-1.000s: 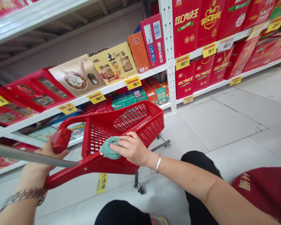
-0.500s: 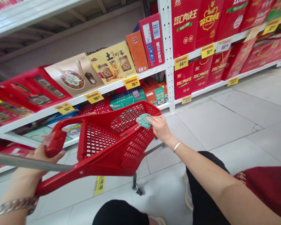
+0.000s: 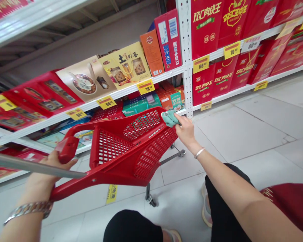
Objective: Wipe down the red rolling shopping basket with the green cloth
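A red plastic shopping basket on wheels (image 3: 126, 148) is tipped toward me in front of the store shelves. My left hand (image 3: 49, 171) is closed round its red handle (image 3: 67, 149), beside a grey metal bar (image 3: 32, 167). My right hand (image 3: 184, 129) is stretched out to the basket's far rim and presses a small green cloth (image 3: 169, 118) against that rim, fingers closed on the cloth. A silver watch is on my left wrist and a bangle on my right.
Shelves (image 3: 131, 90) of red, gold and orange gift boxes with yellow price tags run along the left and back. A white upright post (image 3: 188, 67) divides them. Light floor tiles (image 3: 255, 127) spread to the right. My knees are at the bottom.
My right hand has slid the green cloth from the basket's near edge along the rim to its far corner. My left hand has kept hold of the handle.
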### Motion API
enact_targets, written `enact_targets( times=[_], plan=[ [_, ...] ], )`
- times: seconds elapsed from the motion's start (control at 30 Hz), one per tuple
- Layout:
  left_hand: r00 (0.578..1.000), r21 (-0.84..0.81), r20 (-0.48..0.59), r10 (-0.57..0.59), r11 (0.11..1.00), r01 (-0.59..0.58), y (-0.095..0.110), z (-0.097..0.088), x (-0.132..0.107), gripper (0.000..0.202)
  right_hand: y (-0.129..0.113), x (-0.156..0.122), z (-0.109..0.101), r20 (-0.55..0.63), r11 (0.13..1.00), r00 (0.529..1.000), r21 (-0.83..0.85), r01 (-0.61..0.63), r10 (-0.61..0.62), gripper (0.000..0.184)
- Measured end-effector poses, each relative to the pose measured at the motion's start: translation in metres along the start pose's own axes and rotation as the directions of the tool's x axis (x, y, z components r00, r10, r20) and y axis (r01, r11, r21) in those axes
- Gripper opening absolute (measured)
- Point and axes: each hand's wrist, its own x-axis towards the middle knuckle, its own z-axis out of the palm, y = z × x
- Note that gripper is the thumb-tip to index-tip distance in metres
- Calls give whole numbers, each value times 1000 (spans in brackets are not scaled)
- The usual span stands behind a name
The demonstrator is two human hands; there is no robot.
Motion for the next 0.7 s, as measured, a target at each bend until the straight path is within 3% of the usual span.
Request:
enact_targets(
  times=[0.13, 0.3, 0.4, 0.47, 0.53, 0.7],
  plan=[
    [998, -15, 61, -22, 1000, 23, 11, -10, -15, 88, -63, -15, 11, 67, 957, 971, 197, 211, -228, 57],
    [998, -49, 49, -34, 998, 36, 16, -16, -23, 86, -142, -38, 16, 56, 821, 885, 405, 403, -462, 47],
    [997, -65, 67, -33, 997, 37, 17, -17, -26, 86, -177, -51, 15, 52, 747, 822, 452, 488, -568, 38],
    [997, -74, 76, -26, 997, 32, 17, -18, -28, 87, -191, -58, 16, 41, 711, 782, 449, 541, -622, 33],
    [997, -76, 73, -22, 997, 28, 18, -19, -30, 86, -195, -61, 18, 20, 700, 771, 435, 567, -637, 31],
    [996, -72, 85, -35, 997, 41, 21, -22, -34, 86, -175, -57, 22, 62, 768, 825, 410, 492, -562, 35]
  ],
)
